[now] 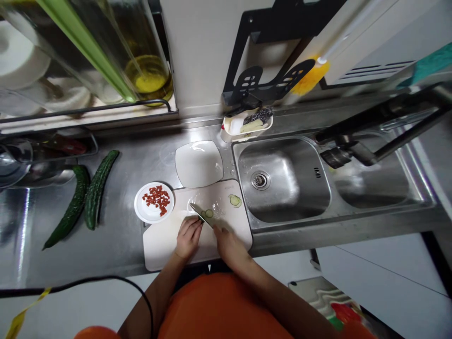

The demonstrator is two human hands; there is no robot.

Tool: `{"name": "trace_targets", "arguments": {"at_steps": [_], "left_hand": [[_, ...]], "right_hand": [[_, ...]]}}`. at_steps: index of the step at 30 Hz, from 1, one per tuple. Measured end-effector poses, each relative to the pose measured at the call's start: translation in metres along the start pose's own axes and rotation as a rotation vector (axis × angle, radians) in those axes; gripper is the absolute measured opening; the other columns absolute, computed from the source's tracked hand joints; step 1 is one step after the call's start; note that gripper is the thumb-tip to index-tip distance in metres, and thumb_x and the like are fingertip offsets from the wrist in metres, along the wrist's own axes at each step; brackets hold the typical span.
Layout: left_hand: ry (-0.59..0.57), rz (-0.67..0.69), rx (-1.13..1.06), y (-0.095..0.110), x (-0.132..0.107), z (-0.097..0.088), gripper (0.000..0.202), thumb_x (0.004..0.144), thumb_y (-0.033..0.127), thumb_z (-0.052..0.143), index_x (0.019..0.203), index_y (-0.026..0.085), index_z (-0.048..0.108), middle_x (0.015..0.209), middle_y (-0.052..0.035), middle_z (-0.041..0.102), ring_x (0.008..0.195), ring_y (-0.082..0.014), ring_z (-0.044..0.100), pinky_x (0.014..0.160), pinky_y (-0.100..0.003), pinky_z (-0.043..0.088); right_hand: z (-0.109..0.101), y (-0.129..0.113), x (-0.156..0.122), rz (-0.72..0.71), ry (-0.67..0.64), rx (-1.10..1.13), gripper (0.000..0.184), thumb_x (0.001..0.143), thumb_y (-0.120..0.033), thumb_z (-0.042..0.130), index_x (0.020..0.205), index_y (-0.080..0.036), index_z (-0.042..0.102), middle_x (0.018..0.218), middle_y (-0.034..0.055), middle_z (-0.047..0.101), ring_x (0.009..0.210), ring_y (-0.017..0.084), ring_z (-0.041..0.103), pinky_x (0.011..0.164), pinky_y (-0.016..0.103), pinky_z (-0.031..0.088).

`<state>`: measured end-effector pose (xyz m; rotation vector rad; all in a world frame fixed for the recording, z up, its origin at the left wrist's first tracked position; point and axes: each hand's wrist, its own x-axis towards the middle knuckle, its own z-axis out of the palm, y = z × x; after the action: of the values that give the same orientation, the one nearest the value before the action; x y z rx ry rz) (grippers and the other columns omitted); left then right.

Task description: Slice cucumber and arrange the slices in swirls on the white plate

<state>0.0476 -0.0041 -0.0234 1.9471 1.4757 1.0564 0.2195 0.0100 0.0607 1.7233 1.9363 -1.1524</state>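
Note:
My right hand (226, 241) is closed round the handle of a knife (200, 214), whose blade lies over the white cutting board (158, 242). My left hand (189, 235) rests on the board beside the blade, its fingers curled down on something I cannot make out. A small cucumber slice (209, 213) lies by the blade, and more slices (235, 200) sit near the board's far right corner.
A round plate of chopped red bits (154, 202) touches the board's left side; an empty square white plate (198, 163) lies behind. Two whole cucumbers (84, 195) rest on the steel counter at left. A double sink (282, 179) and black tap (353, 146) are at right.

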Motion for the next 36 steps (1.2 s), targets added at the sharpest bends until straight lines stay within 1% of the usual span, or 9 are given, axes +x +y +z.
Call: {"name": "trace_targets", "arguments": {"at_steps": [3,6,10,14,20,27,31,36], "left_hand": [[0.004,-0.009,-0.01,0.0,-0.001,-0.001,0.022,0.083,0.01,0.057,0.102,0.019,0.064,0.097,-0.0063,0.066,0.097,-0.0168,0.061,0.088,-0.037,0.051],[-0.002,-0.019,-0.012,0.001,-0.001,-0.002,0.021,0.084,0.011,0.056,0.102,0.018,0.064,0.098,-0.0069,0.065,0.098,-0.0175,0.061,0.089,-0.038,0.051],[-0.021,-0.021,-0.006,0.001,0.0,-0.002,0.017,0.085,0.013,0.055,0.099,0.018,0.064,0.095,-0.0067,0.066,0.095,-0.0175,0.061,0.088,-0.038,0.051],[-0.008,-0.02,0.004,0.001,-0.001,-0.002,0.014,0.085,0.013,0.055,0.096,0.017,0.063,0.092,-0.0068,0.065,0.094,-0.0177,0.061,0.088,-0.039,0.051],[-0.001,-0.02,0.008,0.001,-0.002,-0.002,0.013,0.085,0.012,0.055,0.094,0.018,0.063,0.092,-0.0064,0.065,0.093,-0.0176,0.061,0.089,-0.039,0.051],[0.018,-0.006,0.011,0.0,-0.003,-0.001,0.013,0.085,0.013,0.056,0.094,0.018,0.063,0.092,-0.0066,0.066,0.094,-0.0178,0.061,0.09,-0.04,0.051],[0.019,-0.002,0.021,-0.001,-0.004,-0.001,0.013,0.086,0.015,0.055,0.096,0.018,0.063,0.093,-0.007,0.066,0.094,-0.0182,0.062,0.091,-0.041,0.051],[0.019,-0.008,0.021,-0.002,-0.005,0.0,0.014,0.085,0.013,0.055,0.095,0.018,0.063,0.093,-0.0068,0.066,0.095,-0.0182,0.062,0.09,-0.041,0.051]], "right_hand": [[-0.006,0.003,-0.008,0.049,-0.027,-0.006,0.045,0.083,-0.003,0.032,0.121,-0.019,0.051,0.097,0.0086,0.065,0.085,0.019,0.063,0.067,0.025,0.043],[-0.012,0.002,-0.019,0.074,-0.038,-0.052,0.046,0.084,-0.003,0.03,0.123,-0.02,0.05,0.096,0.0094,0.065,0.083,0.02,0.064,0.065,0.025,0.043],[-0.016,-0.003,-0.032,0.057,-0.068,-0.074,0.044,0.086,-0.003,0.027,0.118,-0.019,0.053,0.096,0.0106,0.064,0.083,0.02,0.065,0.063,0.024,0.044],[-0.014,-0.003,-0.04,0.032,-0.086,-0.055,0.044,0.085,-0.002,0.027,0.116,-0.019,0.052,0.097,0.01,0.064,0.08,0.02,0.065,0.062,0.024,0.044],[-0.013,-0.002,-0.046,0.035,-0.102,-0.064,0.042,0.085,-0.002,0.028,0.113,-0.019,0.053,0.095,0.01,0.065,0.079,0.02,0.066,0.061,0.024,0.043],[-0.013,-0.001,-0.048,0.031,-0.071,-0.07,0.043,0.084,0.0,0.026,0.112,-0.019,0.054,0.092,0.0097,0.065,0.076,0.021,0.066,0.058,0.025,0.041],[-0.013,-0.002,-0.048,0.041,-0.089,-0.068,0.043,0.084,-0.001,0.027,0.113,-0.018,0.054,0.092,0.0106,0.065,0.076,0.02,0.066,0.059,0.025,0.042],[-0.015,-0.002,-0.046,0.041,-0.112,-0.05,0.044,0.084,0.0,0.027,0.112,-0.018,0.054,0.091,0.0104,0.064,0.076,0.019,0.065,0.058,0.025,0.041]]}}
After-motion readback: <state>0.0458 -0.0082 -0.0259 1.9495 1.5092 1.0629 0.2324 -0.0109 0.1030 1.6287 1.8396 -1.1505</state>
